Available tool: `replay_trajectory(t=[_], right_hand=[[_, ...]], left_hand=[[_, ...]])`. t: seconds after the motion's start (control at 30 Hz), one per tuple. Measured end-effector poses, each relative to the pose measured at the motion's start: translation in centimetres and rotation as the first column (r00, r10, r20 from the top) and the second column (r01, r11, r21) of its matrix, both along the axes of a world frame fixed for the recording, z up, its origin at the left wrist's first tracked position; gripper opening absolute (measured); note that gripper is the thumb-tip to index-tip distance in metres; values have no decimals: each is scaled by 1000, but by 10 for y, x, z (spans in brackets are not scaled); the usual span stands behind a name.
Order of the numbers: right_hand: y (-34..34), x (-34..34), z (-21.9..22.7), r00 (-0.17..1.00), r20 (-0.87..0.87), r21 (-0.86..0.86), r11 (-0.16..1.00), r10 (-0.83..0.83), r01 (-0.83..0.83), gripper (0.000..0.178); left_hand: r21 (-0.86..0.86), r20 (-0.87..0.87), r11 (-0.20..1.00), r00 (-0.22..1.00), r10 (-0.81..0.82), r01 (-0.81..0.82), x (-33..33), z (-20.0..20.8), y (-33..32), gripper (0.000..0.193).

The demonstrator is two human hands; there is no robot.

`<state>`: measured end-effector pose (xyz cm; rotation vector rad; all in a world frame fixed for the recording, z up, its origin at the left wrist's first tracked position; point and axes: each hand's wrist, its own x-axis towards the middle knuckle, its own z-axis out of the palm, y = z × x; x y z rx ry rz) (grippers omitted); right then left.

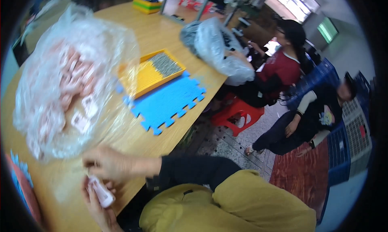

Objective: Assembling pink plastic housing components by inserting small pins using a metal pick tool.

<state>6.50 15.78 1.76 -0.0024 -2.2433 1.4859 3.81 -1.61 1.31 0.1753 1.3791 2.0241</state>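
My left hand, near the table's front edge, is closed around a small pale pink plastic part with a rounded end. Just above it is my right hand, blurred, its fingers bent down toward the part's upper end. Whatever those fingers pinch is too small or hidden to make out. Beyond my hands lies a large clear plastic bag, open, with many similar pink parts inside. Two flat pale pieces rest at the bag's near side.
A yellow tray of small grey metal pieces stands on a blue foam mat. Across the table, a seated person handles a bag. Another person sits near blue crates. A red stool stands beside the table.
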Motion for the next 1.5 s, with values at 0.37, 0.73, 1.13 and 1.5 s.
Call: replay_trajectory(t=[0.37, 0.73, 1.13, 1.5], right_hand=[[-32, 25, 7, 976, -207, 247, 963, -59, 111, 16], [-25, 13, 10, 981, 121, -35, 989, 149, -146, 13], [-18, 9, 9, 912, 292, -139, 957, 287, -256, 23], [-31, -5, 19, 837, 389, -474, 863, 386, -178, 10]], left_hand=[[92, 68, 992, 993, -91, 85, -22, -18, -11, 22], [-201, -156, 961, 963, -221, 188, -20, 28, -22, 5], [-154, -93, 988, 996, 16, -30, -17, -7, -13, 10], [250, 156, 968, 987, -26, -14, -24, -8, -28, 48]])
